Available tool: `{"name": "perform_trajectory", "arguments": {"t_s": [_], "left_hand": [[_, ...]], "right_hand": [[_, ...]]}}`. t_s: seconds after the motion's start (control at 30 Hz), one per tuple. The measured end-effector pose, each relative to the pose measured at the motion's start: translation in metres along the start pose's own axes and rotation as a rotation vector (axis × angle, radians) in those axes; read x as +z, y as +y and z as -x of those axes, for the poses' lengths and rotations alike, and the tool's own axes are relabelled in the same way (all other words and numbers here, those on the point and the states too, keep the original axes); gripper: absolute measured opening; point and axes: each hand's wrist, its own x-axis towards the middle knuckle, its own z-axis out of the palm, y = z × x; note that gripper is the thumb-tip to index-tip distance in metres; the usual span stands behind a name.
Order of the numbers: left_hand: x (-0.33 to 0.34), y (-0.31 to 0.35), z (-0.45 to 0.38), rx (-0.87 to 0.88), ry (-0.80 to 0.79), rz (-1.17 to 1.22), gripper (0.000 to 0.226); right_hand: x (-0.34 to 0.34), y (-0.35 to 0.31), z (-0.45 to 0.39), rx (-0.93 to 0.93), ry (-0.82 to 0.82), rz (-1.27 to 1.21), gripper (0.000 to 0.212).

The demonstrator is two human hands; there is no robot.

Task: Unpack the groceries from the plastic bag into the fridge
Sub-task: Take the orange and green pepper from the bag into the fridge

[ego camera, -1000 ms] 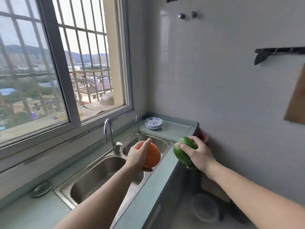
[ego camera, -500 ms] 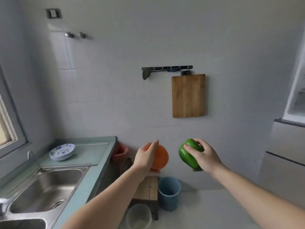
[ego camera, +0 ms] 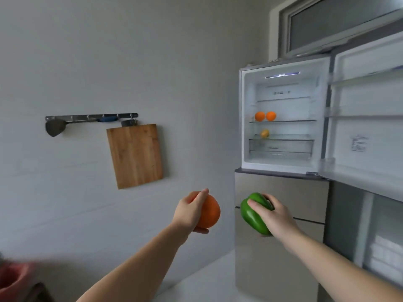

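My left hand [ego camera: 189, 211] grips a round orange fruit [ego camera: 209, 212] at chest height. Beside it my right hand [ego camera: 272, 214] holds a green bell pepper [ego camera: 253, 214]. The fridge [ego camera: 281, 166] stands at the right with its upper door [ego camera: 366, 127] swung open. Two oranges [ego camera: 265, 116] sit on a glass shelf inside, and a yellowish fruit [ego camera: 264, 133] lies on the shelf below. Both hands are in front of and below the open compartment. The plastic bag is out of view.
A wooden cutting board [ego camera: 135, 155] hangs on the wall under a metal hook rail [ego camera: 91, 117] holding a spatula [ego camera: 53, 128]. The fridge's lower drawers [ego camera: 281, 192] are closed. A red object [ego camera: 13, 277] shows blurred at the bottom left.
The view has swung right from the sink and window past the cutting board to the open fridge. Both hands keep holding the orange fruit and the pepper.
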Motion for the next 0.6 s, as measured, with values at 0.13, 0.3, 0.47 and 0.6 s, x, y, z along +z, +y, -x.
{"name": "perform_trajectory", "arguments": {"t_s": [0.13,0.3,0.47,0.6], "left_hand": [[0.046,0.007,-0.037,0.032,-0.115,0.009,0.014],[0.079,0.012,-0.099,0.058,-0.205,0.048,0.019],[0.091,0.02,-0.183,0.059,-0.227,0.137,0.021],[0.096,0.024,-0.248,0.077,-0.274,0.171,0.023]], "right_hand": [[-0.037,0.009,-0.026,0.018,0.065,0.005,0.019],[-0.05,0.014,-0.079,0.027,0.13,-0.012,0.03],[-0.023,0.007,-0.149,0.051,0.176,-0.078,0.03],[-0.002,0.004,-0.202,0.031,0.207,-0.062,0.022]]}}
